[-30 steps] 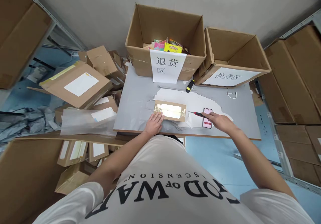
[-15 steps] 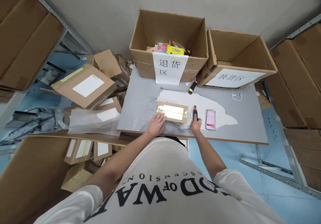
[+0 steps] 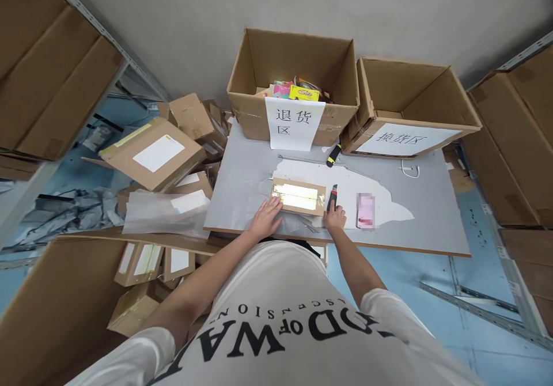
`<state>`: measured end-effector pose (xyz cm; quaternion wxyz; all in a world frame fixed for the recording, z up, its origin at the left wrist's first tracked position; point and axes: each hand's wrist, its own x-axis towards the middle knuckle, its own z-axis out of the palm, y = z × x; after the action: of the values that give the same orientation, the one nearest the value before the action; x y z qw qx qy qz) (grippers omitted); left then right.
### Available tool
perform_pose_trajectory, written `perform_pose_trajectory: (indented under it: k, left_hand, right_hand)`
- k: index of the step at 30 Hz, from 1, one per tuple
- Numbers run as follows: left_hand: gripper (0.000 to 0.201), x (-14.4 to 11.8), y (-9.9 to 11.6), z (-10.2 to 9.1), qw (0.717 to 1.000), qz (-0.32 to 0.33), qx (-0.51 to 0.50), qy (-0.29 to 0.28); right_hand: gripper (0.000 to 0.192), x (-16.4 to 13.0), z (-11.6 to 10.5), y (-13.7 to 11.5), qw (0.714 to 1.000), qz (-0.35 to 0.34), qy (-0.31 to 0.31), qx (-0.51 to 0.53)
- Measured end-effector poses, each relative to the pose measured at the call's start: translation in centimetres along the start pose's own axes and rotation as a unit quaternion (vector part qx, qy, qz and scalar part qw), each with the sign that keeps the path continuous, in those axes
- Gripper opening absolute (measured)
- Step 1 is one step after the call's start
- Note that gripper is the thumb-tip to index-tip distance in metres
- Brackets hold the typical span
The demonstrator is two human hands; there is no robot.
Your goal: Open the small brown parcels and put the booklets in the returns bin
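A small flat cardboard parcel (image 3: 299, 196) sealed with shiny tape lies on the grey table (image 3: 242, 173). My left hand (image 3: 268, 218) rests flat against the parcel's near left corner. My right hand (image 3: 334, 218) grips a red and black utility knife (image 3: 332, 197) whose tip points away from me, just right of the parcel. A pink phone (image 3: 365, 211) lies on the table to the right of that hand.
Two open cartons stand at the table's back: one with colourful packets and a paper sign (image 3: 294, 122), and an empty one (image 3: 406, 106) with a sign. A black and yellow tool (image 3: 333, 155) lies between them. Stacked parcels (image 3: 155, 152) crowd the left; shelving boxes stand at the right.
My right hand left the phone, swung the knife round to point away from me, and moved left up beside the parcel. My left hand stayed on the parcel.
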<state>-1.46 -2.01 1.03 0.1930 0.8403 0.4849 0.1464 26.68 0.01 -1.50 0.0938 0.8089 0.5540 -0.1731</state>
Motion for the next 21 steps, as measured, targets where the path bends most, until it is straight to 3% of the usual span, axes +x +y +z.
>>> perform_pose_trajectory:
  k: [2,4,6,8,10,13,18,21]
  left_hand:
    - [0.054,0.2,-1.0,0.1,0.995,-0.066,-0.059,0.051]
    - [0.062,0.9,-2.3,0.0,0.969,-0.173,-0.148,0.094]
    - [0.068,2.2,-3.6,-0.1,0.919,-0.275,-0.269,0.091]
    - [0.073,3.6,-4.5,-0.4,0.860,-0.321,-0.394,0.039]
    - [0.077,4.8,-5.0,-0.6,0.812,-0.327,-0.484,-0.026]
    - [0.077,5.7,-5.0,-0.7,0.772,-0.326,-0.541,-0.073]
    - [0.075,4.9,-4.5,-0.9,0.748,-0.322,-0.580,-0.029]
    - [0.074,4.0,-3.6,-1.2,0.749,-0.316,-0.583,0.003]
  right_hand:
    - [0.062,-0.2,-0.4,0.2,0.995,-0.012,0.044,0.089]
    - [0.059,-0.6,-0.9,0.4,0.975,-0.037,0.055,0.213]
    - [0.060,-1.3,-1.4,0.3,0.942,-0.063,0.010,0.331]
    - [0.064,-2.2,-1.8,0.0,0.906,-0.074,-0.060,0.413]
    - [0.068,-3.1,-2.1,-0.4,0.878,-0.069,-0.114,0.460]
    - [0.071,-3.7,-2.5,-1.1,0.854,-0.057,-0.151,0.496]
    - [0.069,-2.9,-4.1,-1.9,0.842,-0.054,-0.148,0.515]
    - [0.067,-1.1,-5.8,-2.5,0.839,-0.055,-0.133,0.525]
